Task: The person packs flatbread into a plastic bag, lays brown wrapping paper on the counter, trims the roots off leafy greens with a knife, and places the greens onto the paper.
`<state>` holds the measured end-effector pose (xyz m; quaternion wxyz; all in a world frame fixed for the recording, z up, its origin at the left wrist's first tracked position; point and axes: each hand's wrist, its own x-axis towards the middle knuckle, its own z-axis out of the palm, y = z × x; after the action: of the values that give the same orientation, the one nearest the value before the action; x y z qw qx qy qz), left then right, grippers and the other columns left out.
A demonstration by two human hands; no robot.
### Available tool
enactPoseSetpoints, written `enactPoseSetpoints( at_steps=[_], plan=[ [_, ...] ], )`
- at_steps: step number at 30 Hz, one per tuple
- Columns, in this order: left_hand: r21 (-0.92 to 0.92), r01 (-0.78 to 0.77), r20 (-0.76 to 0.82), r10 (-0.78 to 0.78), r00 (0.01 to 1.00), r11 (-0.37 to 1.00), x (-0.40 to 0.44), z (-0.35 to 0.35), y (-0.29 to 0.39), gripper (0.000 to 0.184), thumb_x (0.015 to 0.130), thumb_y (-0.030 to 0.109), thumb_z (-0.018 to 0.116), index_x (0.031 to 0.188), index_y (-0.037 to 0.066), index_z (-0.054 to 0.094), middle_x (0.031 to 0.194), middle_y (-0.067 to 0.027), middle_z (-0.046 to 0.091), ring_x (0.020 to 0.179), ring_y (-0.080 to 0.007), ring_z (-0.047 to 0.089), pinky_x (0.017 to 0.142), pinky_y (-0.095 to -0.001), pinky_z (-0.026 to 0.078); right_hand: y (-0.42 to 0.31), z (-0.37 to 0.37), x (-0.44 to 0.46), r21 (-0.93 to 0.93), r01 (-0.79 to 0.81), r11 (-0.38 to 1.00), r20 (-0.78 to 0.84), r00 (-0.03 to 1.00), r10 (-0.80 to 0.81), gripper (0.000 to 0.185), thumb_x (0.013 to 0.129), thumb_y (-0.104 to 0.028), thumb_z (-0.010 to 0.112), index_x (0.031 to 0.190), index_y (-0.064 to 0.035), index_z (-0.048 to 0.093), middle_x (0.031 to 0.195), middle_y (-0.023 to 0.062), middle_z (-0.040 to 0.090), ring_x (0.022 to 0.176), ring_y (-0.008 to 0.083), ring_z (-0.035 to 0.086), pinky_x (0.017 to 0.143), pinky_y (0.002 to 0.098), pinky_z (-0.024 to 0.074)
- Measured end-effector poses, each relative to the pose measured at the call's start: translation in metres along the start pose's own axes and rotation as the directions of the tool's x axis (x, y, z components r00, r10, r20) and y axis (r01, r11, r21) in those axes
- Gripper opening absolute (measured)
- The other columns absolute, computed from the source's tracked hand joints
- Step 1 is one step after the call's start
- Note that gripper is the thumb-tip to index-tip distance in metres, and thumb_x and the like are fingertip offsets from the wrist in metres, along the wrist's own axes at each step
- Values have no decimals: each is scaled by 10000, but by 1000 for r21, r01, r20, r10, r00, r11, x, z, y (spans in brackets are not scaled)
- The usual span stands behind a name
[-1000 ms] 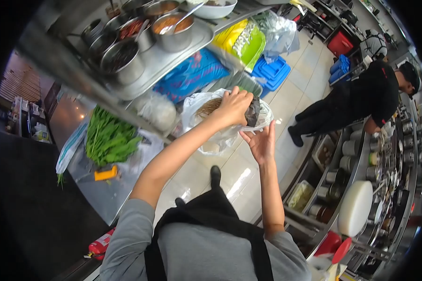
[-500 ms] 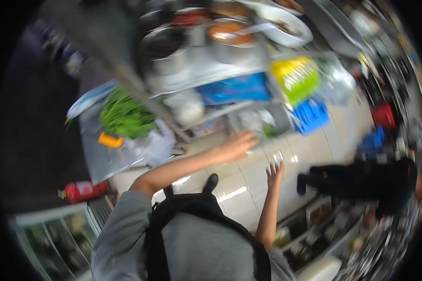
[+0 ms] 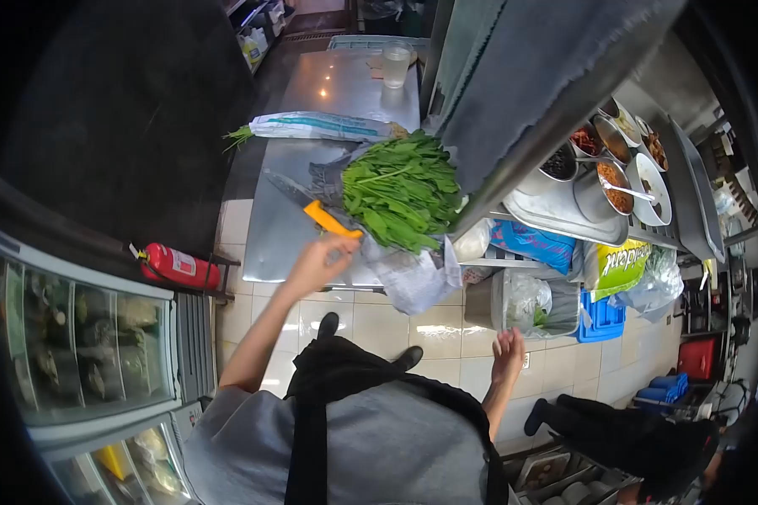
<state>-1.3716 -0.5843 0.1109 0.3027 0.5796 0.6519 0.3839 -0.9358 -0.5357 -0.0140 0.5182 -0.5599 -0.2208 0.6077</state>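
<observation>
My left hand (image 3: 322, 263) is just short of the yellow-handled knife (image 3: 332, 220), its fingers loosely bent and apart with nothing in them. The knife lies on the steel table (image 3: 269, 244), blade pointing to the far left. Beside its handle is a pile of leafy greens (image 3: 400, 189) on crumpled plastic wrapping (image 3: 413, 273). A long wrapped bundle of greens (image 3: 320, 126) lies behind the pile. Off to the right, my right hand (image 3: 507, 353) hangs empty in front of a lined grey bin (image 3: 526, 332), fingers raised and slightly bent.
A glass of cloudy liquid (image 3: 396, 65) stands at the table's far end. To the right, a shelf tray (image 3: 564, 219) carries food containers. A fire extinguisher (image 3: 177, 264) and glass-front fridge (image 3: 93, 332) are left. A person in black (image 3: 640, 438) is at lower right.
My view has swung left toward the table. My left hand has moved from near the bin to beside the knife handle. My right hand stays low and empty.
</observation>
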Motion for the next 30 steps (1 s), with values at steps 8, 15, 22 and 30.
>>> enactPoseSetpoints(
  at_steps=[8, 15, 22, 30],
  plan=[
    [247, -315, 128, 292, 948, 916, 148, -124, -94, 667, 689, 242, 720, 1265, 63, 433, 1213, -161, 505, 1122, -265, 488, 934, -377, 386, 26, 250, -70, -286, 581, 762, 511, 765, -392, 144, 841, -81, 580, 944, 17, 605, 853, 97, 634, 751, 159, 604, 676, 277, 485],
    [-15, -402, 407, 373, 834, 916, 216, -116, -137, 328, 711, 177, 685, 991, 44, 578, 993, -120, 604, 955, -248, 572, 850, -345, 444, 63, 397, -82, -358, 812, 460, 674, 566, -475, 137, 799, -43, 589, 923, 5, 624, 867, 138, 639, 748, 233, 629, 661, 294, 483],
    [36, -511, 384, 460, 800, 859, 190, -118, -152, 243, 735, 252, 690, 869, 77, 587, 910, -79, 594, 940, -237, 550, 836, -347, 418, 92, 425, -73, -708, 687, 162, 600, 707, -375, 173, 752, -145, 646, 865, -16, 623, 847, 149, 634, 749, 336, 624, 658, 381, 486],
    [137, -498, 533, 360, 766, 856, 202, -122, -139, 228, 767, 263, 637, 879, 68, 595, 962, -112, 593, 965, -280, 544, 851, -366, 411, 141, 420, -60, -618, 644, -451, 786, 492, -373, 328, 575, -195, 718, 843, -68, 579, 891, 71, 567, 893, 242, 497, 740, 388, 373]
  ],
)
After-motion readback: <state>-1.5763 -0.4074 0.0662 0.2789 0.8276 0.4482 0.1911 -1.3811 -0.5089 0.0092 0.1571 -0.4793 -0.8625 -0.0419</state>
